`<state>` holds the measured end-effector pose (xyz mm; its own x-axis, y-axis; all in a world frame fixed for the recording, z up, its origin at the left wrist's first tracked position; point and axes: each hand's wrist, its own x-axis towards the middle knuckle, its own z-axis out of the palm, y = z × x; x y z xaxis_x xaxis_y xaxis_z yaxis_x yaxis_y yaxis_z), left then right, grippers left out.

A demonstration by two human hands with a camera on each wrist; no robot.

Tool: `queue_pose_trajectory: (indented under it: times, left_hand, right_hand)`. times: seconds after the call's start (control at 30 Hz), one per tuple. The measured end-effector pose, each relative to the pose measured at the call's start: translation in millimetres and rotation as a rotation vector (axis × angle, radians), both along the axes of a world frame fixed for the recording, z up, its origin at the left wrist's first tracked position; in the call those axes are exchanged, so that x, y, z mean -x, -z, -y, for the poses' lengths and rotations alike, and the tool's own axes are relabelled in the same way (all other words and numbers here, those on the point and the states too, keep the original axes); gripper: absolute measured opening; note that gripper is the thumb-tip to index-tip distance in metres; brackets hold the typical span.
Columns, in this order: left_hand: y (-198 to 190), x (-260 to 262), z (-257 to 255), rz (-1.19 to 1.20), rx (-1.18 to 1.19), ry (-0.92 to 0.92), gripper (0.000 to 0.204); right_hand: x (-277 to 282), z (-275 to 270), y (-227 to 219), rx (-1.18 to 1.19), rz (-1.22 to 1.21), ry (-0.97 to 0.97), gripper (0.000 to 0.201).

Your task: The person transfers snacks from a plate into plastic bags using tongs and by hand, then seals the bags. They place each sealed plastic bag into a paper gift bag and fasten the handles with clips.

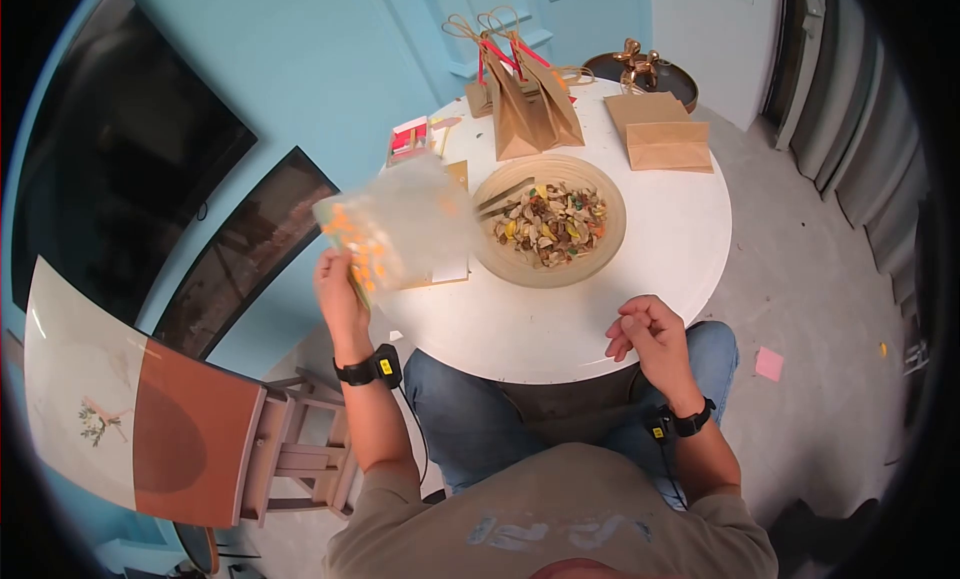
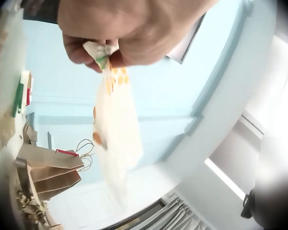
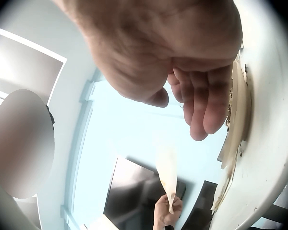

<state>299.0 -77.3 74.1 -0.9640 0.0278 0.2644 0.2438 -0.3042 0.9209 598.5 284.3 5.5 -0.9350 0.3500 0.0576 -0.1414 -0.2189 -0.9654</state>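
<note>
A translucent bag with orange marks is pinched at its edge by my left hand, held up over the left side of the table. In the left wrist view the bag hangs from the fingers and thumb of the left hand. My right hand hovers near the table's front edge, fingers loosely bent and holding nothing; the right wrist view shows the same hand. Between and beyond the hands sits a round tray of mixed dried pieces, with tongs at its left side.
Brown paper bags with handles stand at the back of the white table. A folded paper bag lies at the back right. Red and white packets are at the back left. A dark round stand is behind the table.
</note>
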Motion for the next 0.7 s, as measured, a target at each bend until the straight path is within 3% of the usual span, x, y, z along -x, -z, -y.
queue_pose_trajectory:
  times: [0.03,0.13,0.4,0.47,0.7]
  left_hand:
    - [-4,8,0,0.054,-0.147,-0.18,0.009]
    - [36,58,24,0.115,-0.257,-0.25,0.017]
    - [111,101,9,0.405,-0.364,-0.106,0.023]
    - [111,99,-2,0.496,-0.291,-0.105,0.025]
    - [112,88,-11,0.42,-0.312,-0.134,0.024]
  right_hand:
    - [-1,0,0,0.003,-0.008,0.012,0.016]
    - [-4,0,1,0.008,0.003,0.015,0.015]
    - [-9,-1,-3,-0.009,0.008,0.018,0.013]
    - [-10,-4,-3,-0.02,0.008,0.025,0.013]
    - [-10,-9,3,0.016,0.002,0.023,0.011]
